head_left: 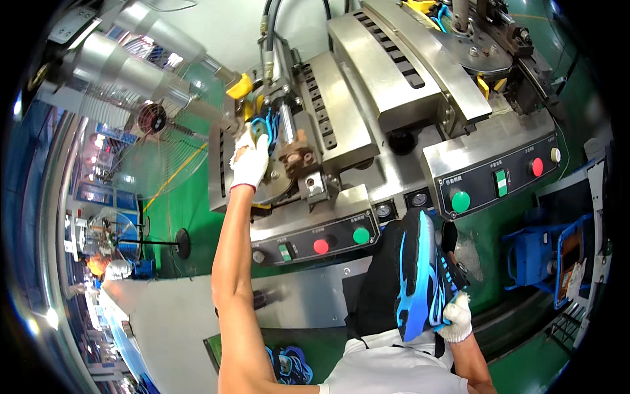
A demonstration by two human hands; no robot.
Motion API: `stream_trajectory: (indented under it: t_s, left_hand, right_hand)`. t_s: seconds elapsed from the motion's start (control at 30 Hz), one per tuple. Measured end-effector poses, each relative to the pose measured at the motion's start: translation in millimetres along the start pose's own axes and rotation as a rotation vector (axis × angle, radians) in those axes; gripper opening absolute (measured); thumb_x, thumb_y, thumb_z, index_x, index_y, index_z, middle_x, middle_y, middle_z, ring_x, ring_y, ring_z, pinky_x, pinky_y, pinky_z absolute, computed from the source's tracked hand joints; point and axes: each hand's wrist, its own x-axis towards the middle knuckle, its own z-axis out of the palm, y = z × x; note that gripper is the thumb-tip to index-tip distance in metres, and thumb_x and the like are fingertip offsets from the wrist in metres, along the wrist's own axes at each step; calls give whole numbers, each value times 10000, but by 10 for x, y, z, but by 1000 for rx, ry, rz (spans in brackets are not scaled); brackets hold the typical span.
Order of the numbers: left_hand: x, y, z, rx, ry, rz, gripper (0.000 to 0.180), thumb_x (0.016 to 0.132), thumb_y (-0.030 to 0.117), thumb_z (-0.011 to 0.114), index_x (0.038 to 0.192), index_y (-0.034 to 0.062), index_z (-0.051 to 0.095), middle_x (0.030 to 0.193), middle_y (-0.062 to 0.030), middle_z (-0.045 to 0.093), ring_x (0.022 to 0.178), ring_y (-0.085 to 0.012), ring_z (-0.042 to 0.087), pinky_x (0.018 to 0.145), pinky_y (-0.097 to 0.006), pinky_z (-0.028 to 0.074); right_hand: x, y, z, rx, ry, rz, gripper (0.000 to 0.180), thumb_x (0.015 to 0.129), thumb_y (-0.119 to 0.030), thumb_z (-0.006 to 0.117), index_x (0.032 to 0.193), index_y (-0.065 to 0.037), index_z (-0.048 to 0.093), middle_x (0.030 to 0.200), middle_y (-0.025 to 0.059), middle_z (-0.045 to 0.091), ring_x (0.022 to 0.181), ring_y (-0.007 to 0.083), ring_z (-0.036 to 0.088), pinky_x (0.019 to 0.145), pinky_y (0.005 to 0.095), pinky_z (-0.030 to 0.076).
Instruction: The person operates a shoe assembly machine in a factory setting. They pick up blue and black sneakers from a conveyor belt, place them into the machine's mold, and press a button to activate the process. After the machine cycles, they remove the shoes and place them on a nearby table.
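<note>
1. The left hand (251,161), in a white knit glove, is stretched far forward on a bare, nearly straight arm that rises from the lower edge of the view to the steel press machine (367,118)

2. Its gloved fingers are curled against a blue-and-black shoe (262,125) seated in the clamp at the left end of the machine; the hand looks closed on the shoe's heel, though the glove hides the grip itself

3. Just right of that shoe on the machine stands a brown, knuckle-shaped clamp block (298,154)

4. The right hand (456,317), also gloved, is kept low and close to the body, below the machine's front edge, with the elbow bent and the forearm coming up from the lower right

5. It grasps a second blue-and-black shoe (420,276) by the toe end, sole turned outward and bright blue, the shoe standing nearly upright with its heel toward the machine's right control panel (499,180)

6. On that panel sit a green button (461,201) and a red button (537,167); the machine's left control panel (315,243), under the outstretched arm, carries the same pair

7. A pedestal fan (154,141) stands well to the left of the machine on the green floor (197,217)
</note>
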Motion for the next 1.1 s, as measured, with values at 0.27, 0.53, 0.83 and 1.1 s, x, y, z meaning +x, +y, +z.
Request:
stream_trajectory:
  t_s: [0.27,0.53,0.83,1.1]
  left_hand:
    - [870,-14,453,145,-195,-202,891,853,515,715,1531,45,379,1465,-302,513,1321,-450,545,1091,-512,451]
    - [635,-298,-858,-62,114,-11,748,842,445,729,1425,20,532,1350,-263,622,1252,-379,611,1085,-433,459]
    - [-2790,-622,-1778,-448,292,-179,630,784,-1,734,1384,-4,544,1318,-157,600,1169,-246,609,1054,-374,475]
    - [-4861,-938,-985,-326,-69,-507,552,734,161,831,1229,55,612,1115,-202,628,1026,-413,643,876,-493,528]
  right_hand:
    - [-187,-44,-46,-211,134,-30,1090,631,-47,799,1580,63,274,1566,167,453,1426,295,476,1197,436,386]
    - [-4,226,285,-322,198,-30,719,682,-5,683,1389,-4,552,1209,68,675,1011,185,683,881,362,580]
    - [952,352,1029,-630,-5,-143,316,877,-60,684,1182,-95,608,907,-2,654,776,106,649,660,294,540]
    - [3362,693,3070,-710,-252,174,291,929,-76,711,1195,10,632,1110,132,723,962,257,726,849,465,607]
